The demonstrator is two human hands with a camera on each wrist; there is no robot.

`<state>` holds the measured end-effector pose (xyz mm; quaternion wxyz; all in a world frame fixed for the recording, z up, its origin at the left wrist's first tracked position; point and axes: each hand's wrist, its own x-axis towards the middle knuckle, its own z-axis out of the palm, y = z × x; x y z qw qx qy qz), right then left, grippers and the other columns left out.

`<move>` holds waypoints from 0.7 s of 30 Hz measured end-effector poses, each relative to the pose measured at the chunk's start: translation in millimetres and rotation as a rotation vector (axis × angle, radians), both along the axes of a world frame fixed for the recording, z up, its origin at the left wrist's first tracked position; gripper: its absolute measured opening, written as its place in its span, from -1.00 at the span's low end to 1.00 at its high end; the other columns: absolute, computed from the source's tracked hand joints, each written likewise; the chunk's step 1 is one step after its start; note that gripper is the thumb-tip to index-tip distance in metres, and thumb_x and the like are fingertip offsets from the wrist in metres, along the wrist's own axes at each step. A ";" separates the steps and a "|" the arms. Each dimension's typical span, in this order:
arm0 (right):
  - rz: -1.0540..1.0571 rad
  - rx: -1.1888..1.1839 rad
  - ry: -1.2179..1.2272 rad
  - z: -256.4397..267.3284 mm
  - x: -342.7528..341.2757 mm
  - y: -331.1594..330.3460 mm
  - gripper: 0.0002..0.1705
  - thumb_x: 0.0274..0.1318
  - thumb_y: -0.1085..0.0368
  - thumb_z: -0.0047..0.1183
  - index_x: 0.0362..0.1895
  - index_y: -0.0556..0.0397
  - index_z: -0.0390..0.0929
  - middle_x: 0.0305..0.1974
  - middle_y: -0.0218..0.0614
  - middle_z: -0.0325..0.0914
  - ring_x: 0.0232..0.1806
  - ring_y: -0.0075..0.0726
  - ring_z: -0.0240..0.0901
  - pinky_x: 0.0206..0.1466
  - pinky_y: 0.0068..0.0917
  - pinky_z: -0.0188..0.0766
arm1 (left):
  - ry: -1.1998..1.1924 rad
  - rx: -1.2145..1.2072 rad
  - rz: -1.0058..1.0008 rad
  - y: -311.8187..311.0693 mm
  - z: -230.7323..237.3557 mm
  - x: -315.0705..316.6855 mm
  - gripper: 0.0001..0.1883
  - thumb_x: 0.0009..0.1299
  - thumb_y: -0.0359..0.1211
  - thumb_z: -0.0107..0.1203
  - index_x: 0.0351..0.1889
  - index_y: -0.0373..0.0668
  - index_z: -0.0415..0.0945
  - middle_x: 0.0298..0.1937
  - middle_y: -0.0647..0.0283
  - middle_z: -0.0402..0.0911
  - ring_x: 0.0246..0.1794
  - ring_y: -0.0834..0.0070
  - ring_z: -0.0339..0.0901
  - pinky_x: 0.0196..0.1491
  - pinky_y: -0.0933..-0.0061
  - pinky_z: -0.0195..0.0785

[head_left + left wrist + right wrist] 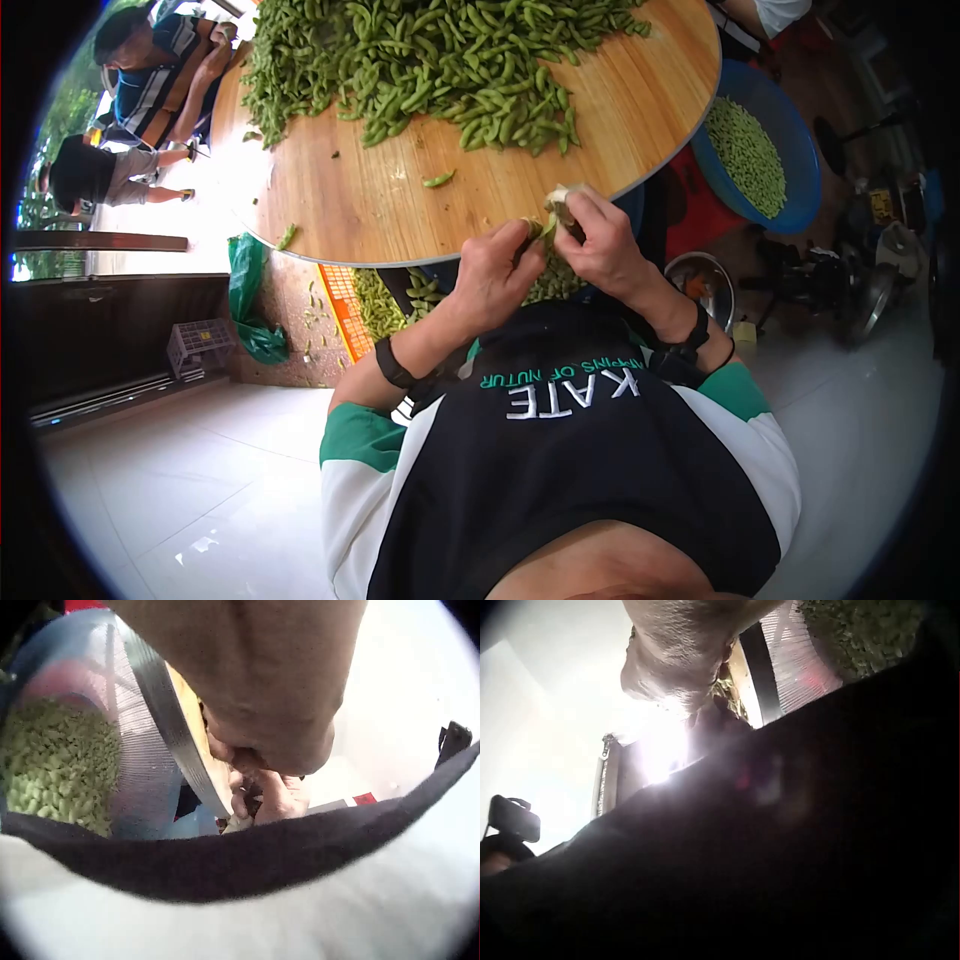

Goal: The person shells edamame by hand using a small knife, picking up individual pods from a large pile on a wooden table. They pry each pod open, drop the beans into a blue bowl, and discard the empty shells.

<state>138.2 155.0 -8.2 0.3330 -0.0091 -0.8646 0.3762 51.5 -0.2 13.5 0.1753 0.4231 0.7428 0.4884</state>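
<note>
At the near edge of the round wooden table, my two hands meet over one green soybean pod. My left hand pinches the pod's left end between thumb and curled fingers. From the other side my right hand pinches it, with a whitish covering around a fingertip. A big heap of green soybean pods covers the table's far part. One loose pod lies just ahead of my hands. In the left wrist view, my left hand hides most of the pod.
A blue basin of shelled green beans stands at the right. Under the table's near edge is an orange crate with pods. A metal bowl sits lower right; a green bag lies left. Another person sits at far left.
</note>
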 end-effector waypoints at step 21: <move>0.141 -0.234 -0.140 7.6 2.4 -18.1 -0.79 -0.08 0.56 0.06 -0.27 0.19 0.43 -0.46 -0.15 0.42 -0.48 -0.06 0.46 -0.44 -0.34 0.38 | -0.114 0.056 0.022 -46.3 2.6 -12.1 -0.89 0.25 -0.53 0.18 -0.30 -0.29 0.49 -0.46 0.25 0.54 -0.51 0.64 0.45 -0.46 0.60 0.30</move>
